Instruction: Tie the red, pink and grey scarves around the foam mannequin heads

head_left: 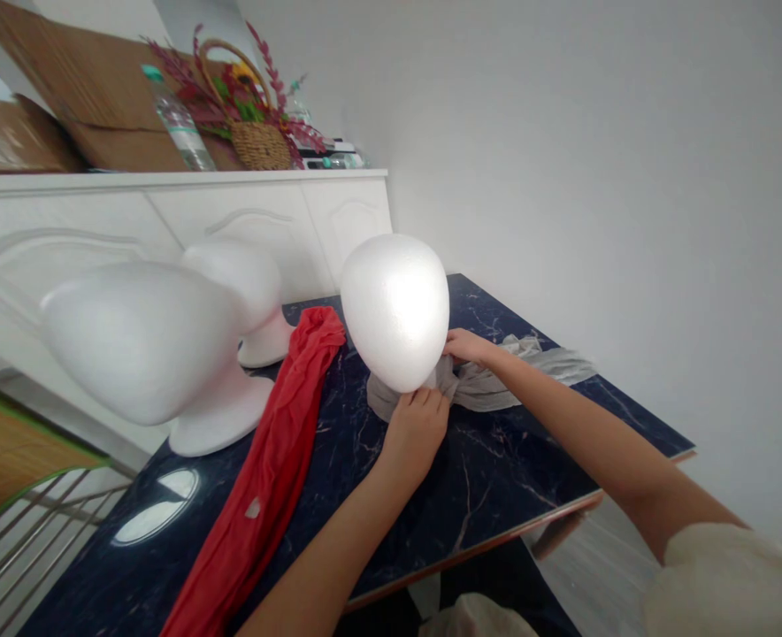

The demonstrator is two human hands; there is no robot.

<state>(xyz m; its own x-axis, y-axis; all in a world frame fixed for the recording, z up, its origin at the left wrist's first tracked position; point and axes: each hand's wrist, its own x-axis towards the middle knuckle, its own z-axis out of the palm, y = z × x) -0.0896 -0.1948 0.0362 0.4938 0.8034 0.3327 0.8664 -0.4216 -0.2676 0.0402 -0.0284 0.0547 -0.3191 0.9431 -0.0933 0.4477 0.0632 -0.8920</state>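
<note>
A white foam mannequin head (394,310) stands on the dark marbled table in front of me. A thin grey scarf (497,389) goes around its neck and trails off to the right across the table. Just below the head's chin, my left hand (421,425) is closed on the scarf, its fingertips partly hidden. My right hand (467,347) pinches the scarf beside the neck, on the right. The head covers most of the neck and the scarf's far side. To the left lies a long red scarf (278,442), touched by neither hand.
Two more white foam heads, a near one (145,341) and a far one (238,274), stand at the table's left. Behind is a white cabinet (251,208) with a flower basket (258,141), a plastic bottle (182,124) and cardboard boxes (92,80). A wall (596,177) borders the right.
</note>
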